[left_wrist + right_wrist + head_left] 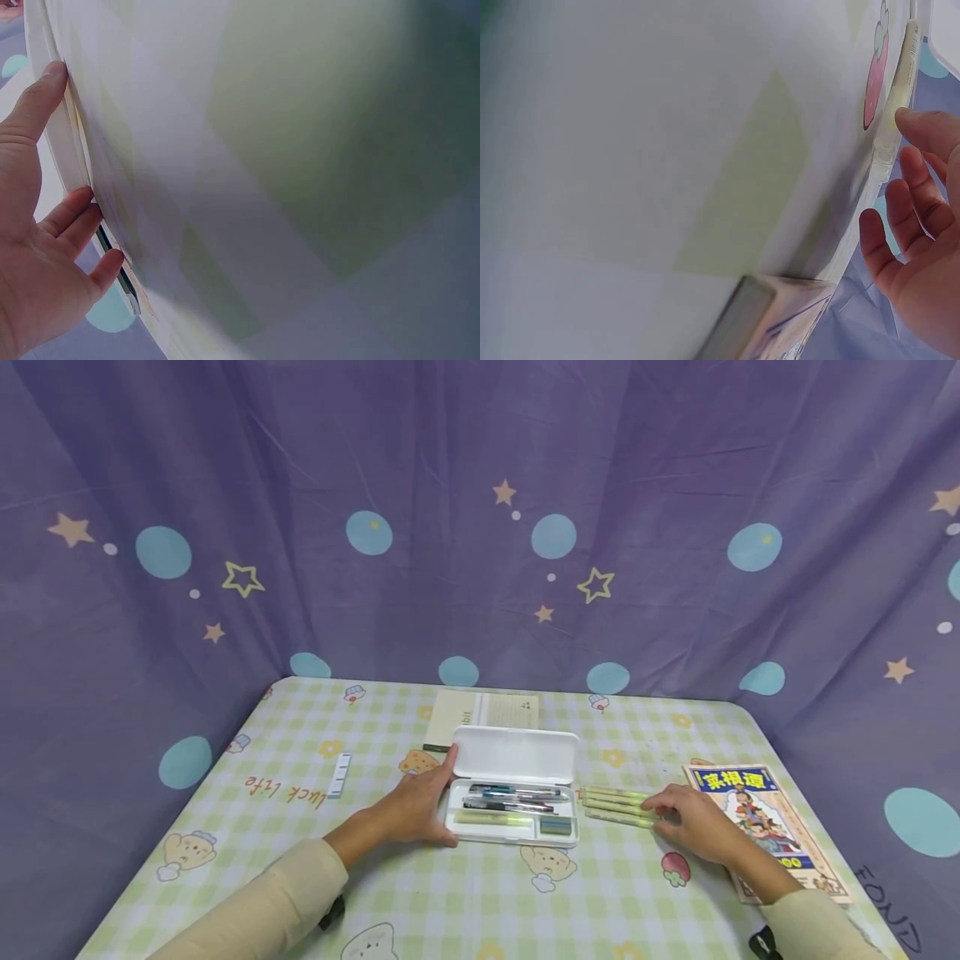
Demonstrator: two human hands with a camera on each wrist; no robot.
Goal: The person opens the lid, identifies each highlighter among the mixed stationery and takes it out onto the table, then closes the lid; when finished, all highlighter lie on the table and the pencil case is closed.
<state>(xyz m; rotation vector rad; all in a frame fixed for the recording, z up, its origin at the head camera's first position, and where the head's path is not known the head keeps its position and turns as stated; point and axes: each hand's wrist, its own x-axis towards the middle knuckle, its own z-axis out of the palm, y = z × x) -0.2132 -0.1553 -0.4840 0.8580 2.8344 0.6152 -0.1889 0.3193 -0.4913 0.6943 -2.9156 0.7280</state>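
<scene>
A white pencil case [517, 840] lies on the table with its lid [517, 753] raised. Several pens [517, 793], a yellow one [491, 818] and a blue-green eraser [555, 826] are inside. My left hand [412, 806] spans the case's left end, thumb at the front corner and fingertips by the lid; the left wrist view shows its fingers [75, 217] mostly straight. Right of the case, several pale yellow pens [615, 806] lie side by side. My right hand [693, 822] pinches their right ends between thumb and forefinger, the other fingers loosely bent.
Behind the lid lies a cream notebook [450, 714]. A small white and blue strip [340, 775] is on the left side of the checked tablecloth [285, 868]. Under my right wrist is a colourful book [772, 814]. A purple curtain [465, 593] hangs behind the table.
</scene>
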